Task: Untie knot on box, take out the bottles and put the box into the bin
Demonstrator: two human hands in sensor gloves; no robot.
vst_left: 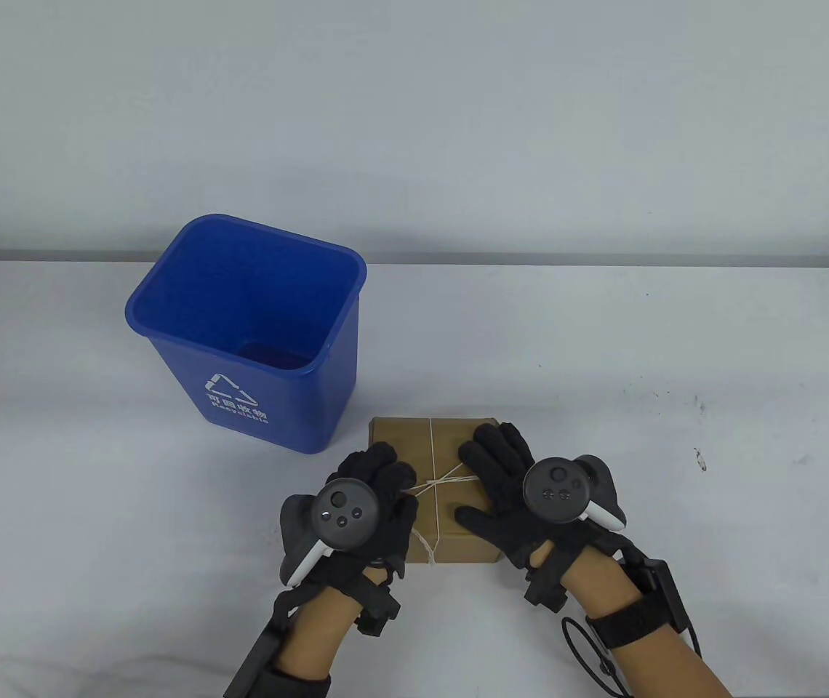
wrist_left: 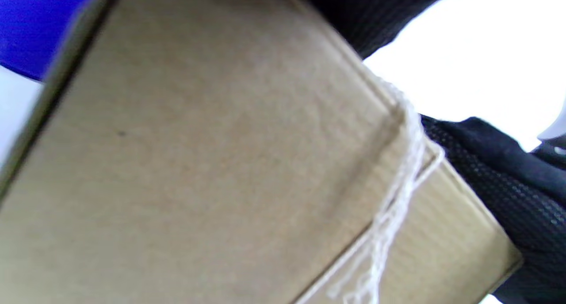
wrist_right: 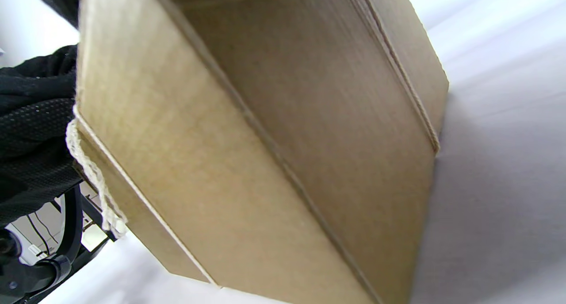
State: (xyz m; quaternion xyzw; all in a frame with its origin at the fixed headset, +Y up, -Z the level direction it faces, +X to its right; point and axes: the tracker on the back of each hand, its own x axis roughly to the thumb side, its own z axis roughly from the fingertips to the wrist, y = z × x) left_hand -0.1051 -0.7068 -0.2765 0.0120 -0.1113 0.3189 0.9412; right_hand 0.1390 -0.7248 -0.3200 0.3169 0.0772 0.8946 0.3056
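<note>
A flat brown cardboard box (vst_left: 400, 436) lies on the white table (vst_left: 676, 407), tied crosswise with pale string (vst_left: 433, 443) that is knotted on top (vst_left: 443, 481). My left hand (vst_left: 396, 476) sits at the box's left side, fingers curled, their tips at the knot's left strands. My right hand (vst_left: 502, 472) lies flat on the right half of the lid, fingers straight. A loose string end hangs over the front edge. The wrist views show the box (wrist_left: 199, 162) (wrist_right: 265, 140) and string (wrist_left: 398, 198) (wrist_right: 93, 175) close up. No bottles are visible.
A blue recycling bin (vst_left: 313, 407) stands upright and open just behind and left of the box; its inside looks bare. A few small dark specks mark the table at the right (vst_left: 700, 458).
</note>
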